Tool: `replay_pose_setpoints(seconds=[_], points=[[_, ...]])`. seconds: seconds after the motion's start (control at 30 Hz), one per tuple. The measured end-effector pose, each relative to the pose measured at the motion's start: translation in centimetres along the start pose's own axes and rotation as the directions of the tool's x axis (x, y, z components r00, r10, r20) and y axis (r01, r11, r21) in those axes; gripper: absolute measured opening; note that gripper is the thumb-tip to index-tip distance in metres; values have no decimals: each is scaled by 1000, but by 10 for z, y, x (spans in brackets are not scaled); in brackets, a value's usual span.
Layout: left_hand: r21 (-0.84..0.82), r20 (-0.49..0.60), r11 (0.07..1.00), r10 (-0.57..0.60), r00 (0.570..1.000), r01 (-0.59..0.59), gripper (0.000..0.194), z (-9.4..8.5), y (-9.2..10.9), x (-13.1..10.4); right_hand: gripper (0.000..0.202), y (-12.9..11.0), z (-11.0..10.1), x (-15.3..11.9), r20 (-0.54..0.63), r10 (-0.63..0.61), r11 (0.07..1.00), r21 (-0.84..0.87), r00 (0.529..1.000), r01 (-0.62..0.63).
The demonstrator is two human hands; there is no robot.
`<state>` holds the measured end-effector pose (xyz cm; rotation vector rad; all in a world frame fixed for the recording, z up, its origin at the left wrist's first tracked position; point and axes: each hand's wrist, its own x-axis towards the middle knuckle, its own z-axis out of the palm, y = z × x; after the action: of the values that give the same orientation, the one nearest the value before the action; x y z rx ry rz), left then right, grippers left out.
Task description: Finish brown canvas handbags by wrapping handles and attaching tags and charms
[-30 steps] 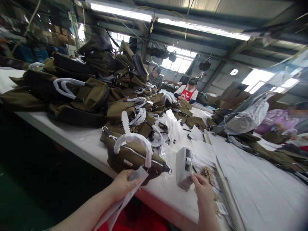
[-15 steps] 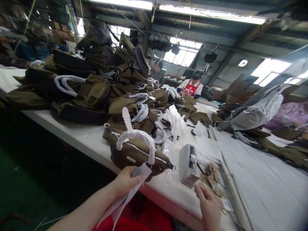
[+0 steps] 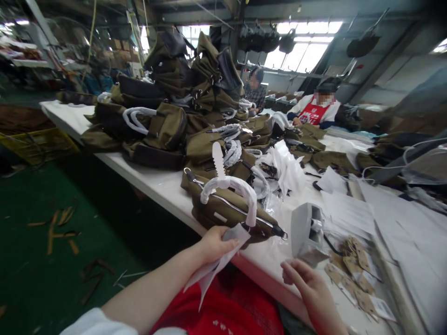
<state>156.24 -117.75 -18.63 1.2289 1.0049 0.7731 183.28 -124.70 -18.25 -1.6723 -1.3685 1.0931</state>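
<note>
An olive bag (image 3: 209,209) with a silver zipper rests at the table's near edge, its handle (image 3: 237,184) wrapped in white. A notched white strip (image 3: 218,158) sticks up from that handle. My left hand (image 3: 218,244) pinches a thin white sheet (image 3: 213,270) beside the handle's lower end; its loose ends hang down. My right hand (image 3: 303,277) is raised in front of the table edge, near a grey tape dispenser (image 3: 303,232), fingers bent close together; whether anything small is between them is hidden. Brown tags (image 3: 358,265) lie right of the dispenser.
A tall heap of olive and black bags (image 3: 167,121) covers the table's left and back. Crumpled white paper (image 3: 286,167) and flat sheets (image 3: 347,211) lie beyond the dispenser. Two people sit across the table, one in a red apron (image 3: 314,111). Brown scraps (image 3: 63,228) lie on the green floor.
The view has turned left, so the bag and table appear farther right and more floor shows. My left hand still holds the white sheet. My right hand sits farther left relative to the dispenser.
</note>
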Motion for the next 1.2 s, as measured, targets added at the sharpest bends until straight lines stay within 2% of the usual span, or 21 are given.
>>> replay_pose_setpoints(seconds=[0.1, 0.17, 0.27, 0.33, 0.5, 0.8, 0.9, 0.97, 1.03, 1.2], points=[[25, -8, 1000, 19, 1000, -18, 42, 0, 3, -1, 44, -45, 28, 4, 91, -98, 995, 21, 991, 97], [57, -27, 998, 28, 999, -26, 44, 0, 5, -3, 46, -66, 43, 10, 144, -139, 990, 28, 980, 136], [113, -65, 994, -1, 998, 8, 48, 0, 5, -6, 48, -84, 60, 18, 214, -139, 990, 21, 967, 138], [120, -62, 993, -2, 998, 9, 51, 1, 6, -7, 47, -88, 69, 20, 220, -116, 993, -3, 969, 120], [77, -36, 997, 25, 999, -22, 45, 1, 7, -8, 42, -81, 78, 26, 168, -101, 983, -137, 981, 125], [30, -22, 1000, 4, 1000, -3, 40, 0, 8, -6, 48, -76, 82, 31, 69, -69, 952, -293, 995, 86], [-121, 6, 991, -53, 999, 53, 47, -1, 3, -3, 51, -76, 82, 32, 105, -64, 964, -252, 992, 89], [-264, 47, 958, -99, 994, 108, 53, -1, -2, -1, 53, -73, 80, 33, 140, -40, 984, -169, 989, 63], [-324, 71, 938, -110, 991, 127, 56, -1, -7, 0, 53, -67, 77, 33, 181, -11, 996, -82, 984, 26], [-53, -1, 998, -28, 1000, 28, 51, 0, -5, -3, 48, -52, 74, 34, 291, 47, 998, 17, 955, -54]])
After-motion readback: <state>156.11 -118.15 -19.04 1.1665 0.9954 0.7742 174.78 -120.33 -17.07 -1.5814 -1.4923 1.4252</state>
